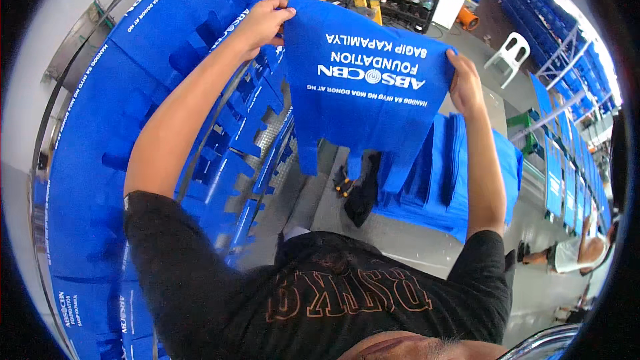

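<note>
Bag (367,117) of blue fabric, printed white, held outstretched before the person
Left hand (263,25) pinches its upper left corner, right hand (466,83) its upper right; a pile of blue fabric (437,183) lies partly hidden behind its lower right part, and printed blue sheets (90,160) run along the left

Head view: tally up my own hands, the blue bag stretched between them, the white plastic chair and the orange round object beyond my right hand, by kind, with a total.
Your own hands: 2, left hand and right hand
Held blue bag: 1
White plastic chair: 1
Orange round object: 1
Total: 5
</note>
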Motion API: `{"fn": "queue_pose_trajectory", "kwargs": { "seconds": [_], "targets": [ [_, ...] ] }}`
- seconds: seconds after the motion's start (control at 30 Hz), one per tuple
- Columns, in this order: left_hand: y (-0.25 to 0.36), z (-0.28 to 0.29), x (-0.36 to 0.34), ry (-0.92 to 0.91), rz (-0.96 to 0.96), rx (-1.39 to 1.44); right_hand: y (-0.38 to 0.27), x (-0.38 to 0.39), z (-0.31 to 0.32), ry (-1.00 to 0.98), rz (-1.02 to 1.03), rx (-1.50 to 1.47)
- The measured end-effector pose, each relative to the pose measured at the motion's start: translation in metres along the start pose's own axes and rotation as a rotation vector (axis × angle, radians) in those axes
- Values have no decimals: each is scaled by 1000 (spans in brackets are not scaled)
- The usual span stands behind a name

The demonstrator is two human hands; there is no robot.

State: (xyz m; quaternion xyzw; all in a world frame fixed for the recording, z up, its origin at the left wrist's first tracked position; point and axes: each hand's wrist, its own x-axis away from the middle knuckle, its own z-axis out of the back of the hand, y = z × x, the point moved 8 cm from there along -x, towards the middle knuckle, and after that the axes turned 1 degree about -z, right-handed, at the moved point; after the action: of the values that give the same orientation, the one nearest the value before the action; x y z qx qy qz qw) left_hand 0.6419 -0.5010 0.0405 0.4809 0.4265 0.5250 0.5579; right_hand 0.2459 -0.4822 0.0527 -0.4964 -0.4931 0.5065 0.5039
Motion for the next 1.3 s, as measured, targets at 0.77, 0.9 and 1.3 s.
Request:
{"fn": "queue_pose_trajectory", "kwargs": {
  "seconds": [0.77,0.9,1.3],
  "targets": [
    [-333,397,-363,81,-4,296,113,-493,-469,256,74,768],
    [-383,413,-476,-187,75,111,177,-687,-507,120,23,884],
    [-505,398,-701,-59,263,-482,315,-906,-551,65,134,920]
  ]
}}
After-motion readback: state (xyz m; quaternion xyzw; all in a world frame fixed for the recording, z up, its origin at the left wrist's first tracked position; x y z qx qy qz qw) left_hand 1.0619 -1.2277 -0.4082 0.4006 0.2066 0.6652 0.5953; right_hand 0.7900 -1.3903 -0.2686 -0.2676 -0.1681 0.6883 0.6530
